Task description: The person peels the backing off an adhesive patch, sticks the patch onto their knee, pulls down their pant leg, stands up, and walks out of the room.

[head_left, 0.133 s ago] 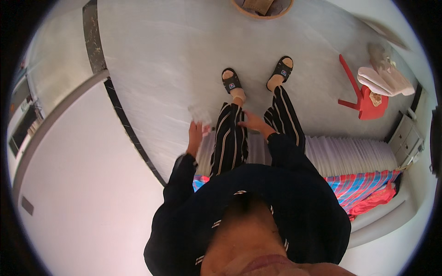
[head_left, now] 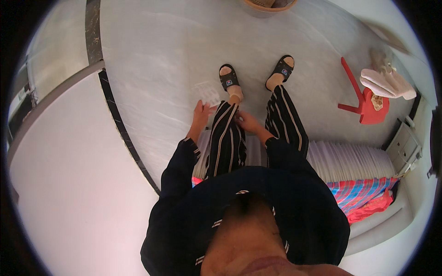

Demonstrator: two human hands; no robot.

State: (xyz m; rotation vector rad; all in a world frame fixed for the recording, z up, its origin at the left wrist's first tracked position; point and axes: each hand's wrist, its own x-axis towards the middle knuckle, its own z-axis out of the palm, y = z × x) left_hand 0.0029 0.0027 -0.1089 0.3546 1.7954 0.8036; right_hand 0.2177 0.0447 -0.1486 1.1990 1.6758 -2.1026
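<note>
My left hand (head_left: 200, 115) is closed on a thin, see-through whitish sheet (head_left: 209, 94), perhaps plastic, which sticks out past the fingertips over the floor. Just beside it is my left leg in black striped trousers (head_left: 223, 138). On the inner side of that leg, my right hand (head_left: 249, 122) has its fingers curled in against the cloth. Whether anything sits between those fingers is too small to make out. Black slippers (head_left: 229, 78) are on my feet.
A red stool (head_left: 374, 108) with pale cloth items (head_left: 386, 83) by it stands at the right. Far ahead is a round basket (head_left: 269, 10). I sit on a seat with a pleated pale skirt (head_left: 352, 161) and plaid cover (head_left: 359, 191). A white panel (head_left: 78, 152) rises at left.
My left hand has moved forward with the sheet, which was blurred before. My right hand has shifted slightly left, and its fingers look more curled.
</note>
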